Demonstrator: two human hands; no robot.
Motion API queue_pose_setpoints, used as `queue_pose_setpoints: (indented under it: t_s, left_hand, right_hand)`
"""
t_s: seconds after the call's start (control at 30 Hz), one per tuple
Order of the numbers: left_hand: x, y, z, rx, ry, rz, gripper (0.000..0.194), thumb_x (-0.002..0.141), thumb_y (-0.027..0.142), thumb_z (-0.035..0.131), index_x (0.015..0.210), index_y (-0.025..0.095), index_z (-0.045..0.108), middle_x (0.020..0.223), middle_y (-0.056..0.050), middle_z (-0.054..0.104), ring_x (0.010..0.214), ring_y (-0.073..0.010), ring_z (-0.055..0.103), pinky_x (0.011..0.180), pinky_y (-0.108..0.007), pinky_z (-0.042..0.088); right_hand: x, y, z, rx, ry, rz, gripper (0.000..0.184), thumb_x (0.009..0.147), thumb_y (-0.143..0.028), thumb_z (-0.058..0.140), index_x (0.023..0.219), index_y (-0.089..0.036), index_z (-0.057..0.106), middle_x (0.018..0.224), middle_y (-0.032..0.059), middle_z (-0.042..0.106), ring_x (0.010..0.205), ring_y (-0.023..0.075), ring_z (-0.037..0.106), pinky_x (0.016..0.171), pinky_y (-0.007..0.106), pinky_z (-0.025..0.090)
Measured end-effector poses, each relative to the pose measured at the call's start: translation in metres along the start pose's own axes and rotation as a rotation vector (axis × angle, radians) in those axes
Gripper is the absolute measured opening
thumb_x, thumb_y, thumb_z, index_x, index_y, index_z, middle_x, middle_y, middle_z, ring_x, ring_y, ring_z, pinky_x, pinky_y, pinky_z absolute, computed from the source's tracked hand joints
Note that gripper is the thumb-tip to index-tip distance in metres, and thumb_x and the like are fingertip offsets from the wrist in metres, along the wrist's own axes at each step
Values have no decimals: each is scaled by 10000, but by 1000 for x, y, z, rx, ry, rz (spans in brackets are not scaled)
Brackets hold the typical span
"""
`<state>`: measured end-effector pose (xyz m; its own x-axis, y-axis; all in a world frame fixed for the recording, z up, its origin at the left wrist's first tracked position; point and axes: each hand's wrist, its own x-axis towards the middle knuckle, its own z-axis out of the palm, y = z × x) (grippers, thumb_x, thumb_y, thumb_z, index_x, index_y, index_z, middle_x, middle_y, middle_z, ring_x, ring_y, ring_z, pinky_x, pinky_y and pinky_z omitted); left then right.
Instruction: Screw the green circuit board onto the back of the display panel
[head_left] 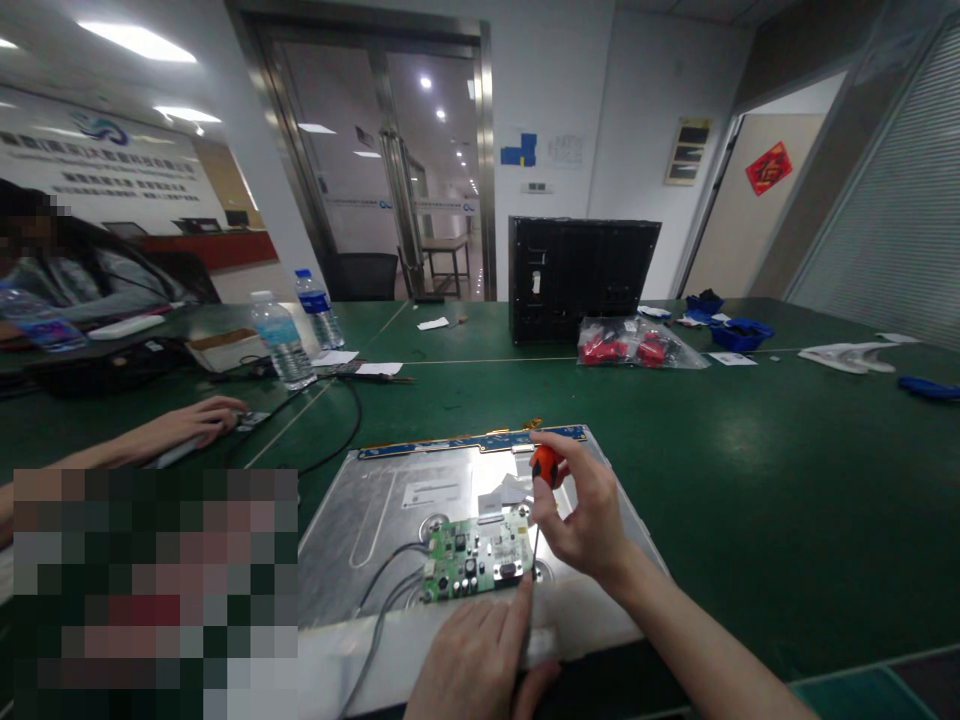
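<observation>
My right hand (581, 505) grips a screwdriver by its orange and black handle (545, 466). The thin shaft points down at the right edge of a green circuit board (480, 550). My left hand (480, 650) holds nothing; its index finger stretches out to the board's lower right corner, close to the screwdriver's tip, and the thumb is apart. Whether the tip sits in a screw is too small to tell. Under the board lies a silvery metal display panel (382, 510), with a narrow blue circuit strip (465, 444) along its far edge. Dark cables run from the board's left side.
Farther back on the green table (750, 480) stands a black monitor casing (581, 275), with a plastic bag of red parts (637, 345) before it. Water bottles (281, 340) stand at left, near another person's hand (187, 425). Blue trays (739, 333) lie at right.
</observation>
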<state>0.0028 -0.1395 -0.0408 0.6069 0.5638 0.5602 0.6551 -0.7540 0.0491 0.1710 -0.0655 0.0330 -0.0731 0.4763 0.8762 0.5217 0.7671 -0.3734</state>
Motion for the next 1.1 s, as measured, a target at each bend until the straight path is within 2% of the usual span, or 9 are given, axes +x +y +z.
queue_pose_setpoints:
  t_s: [0.2,0.37,0.53,0.67,0.8,0.93,1.1]
  left_hand:
    - [1,0,-1,-3,-11,0,368,1016,324,349,1260,88,490,852,-95,743,699,-223,722,622,-311,573]
    - [1,0,0,-6,-17,-3,357,1003,303,375,1262,84,487,850,-100,741,694,-230,719,620,-323,575]
    - [2,0,0,-8,2,3,355,1017,321,360,1249,90,496,836,-96,743,687,-226,723,610,-314,575]
    - [2,0,-1,24,-4,9,409,1046,364,266,1237,82,493,825,-100,744,670,-224,727,601,-313,582]
    - [-2,-1,1,15,-34,-4,392,1035,362,304,1273,99,471,870,-104,749,716,-227,735,645,-314,590]
    - [-4,-2,3,7,-67,-10,388,1014,342,366,1305,97,444,885,-103,748,734,-236,733,656,-324,591]
    - [-4,-2,2,27,-68,-2,386,1007,319,365,1296,77,449,871,-110,747,717,-242,731,639,-334,594]
  right_hand:
    - [2,-1,0,19,-19,-20,230,878,-260,602,1092,-208,538,764,-10,565,608,134,551,560,262,483]
    - [4,-2,-1,-1,-20,-26,273,902,-304,638,1159,-222,594,833,14,583,648,134,570,589,263,509]
    - [2,-1,0,-5,-39,-30,360,898,-212,542,1257,-193,545,829,27,627,664,149,586,603,274,515]
    - [0,-1,0,33,-3,-5,307,864,-177,491,1167,-185,540,772,10,617,605,139,571,571,263,502]
    - [2,-2,-1,25,-14,-25,237,881,-255,578,1109,-201,546,780,8,590,622,144,566,561,268,493]
    - [5,-3,-2,-5,-16,-38,267,892,-304,634,1141,-220,586,818,15,597,639,137,577,570,265,506]
    - [4,-2,-1,-18,-33,-51,380,887,-214,554,1266,-193,557,801,21,635,651,147,589,598,276,519]
